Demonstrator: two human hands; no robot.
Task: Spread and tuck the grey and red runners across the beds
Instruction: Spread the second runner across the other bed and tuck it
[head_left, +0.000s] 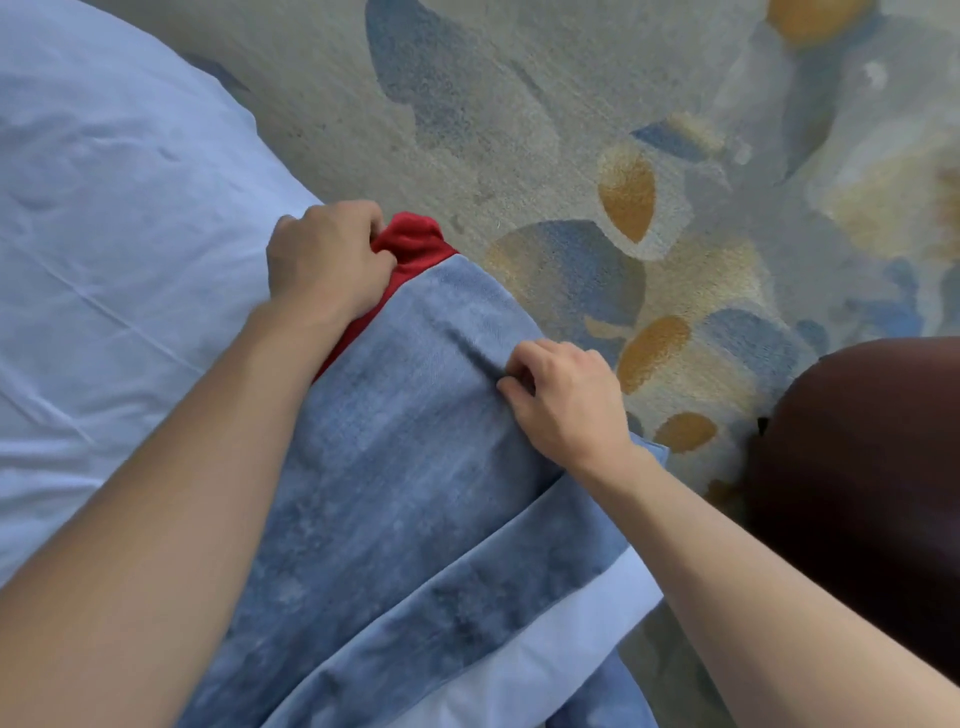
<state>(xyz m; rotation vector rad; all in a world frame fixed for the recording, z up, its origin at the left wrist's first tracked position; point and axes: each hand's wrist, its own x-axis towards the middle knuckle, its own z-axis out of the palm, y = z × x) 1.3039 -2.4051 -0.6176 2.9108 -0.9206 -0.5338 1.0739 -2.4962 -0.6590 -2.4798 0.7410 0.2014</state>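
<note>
The runner (415, 467) lies across the corner of the bed (104, 234), filling the lower middle of the frame; its grey face is up and a red edge (410, 244) shows at its far end, just above centre. The left hand (324, 260), at centre left, has its grip curled round the bunched red fabric at the bed's edge, knuckles up. The right hand (566, 400), right of centre, pinches a small fold of the grey cloth between thumb and fingers, with creases running away from the pinch. A strip of white sheet (571, 639) shows beneath the runner at the lower right. Patterned carpet (571, 104) in grey, blue and ochre fills the upper right. A dark rounded shape (872, 467) at the right edge is perhaps a piece of furniture; the view is too blurred to tell.
</note>
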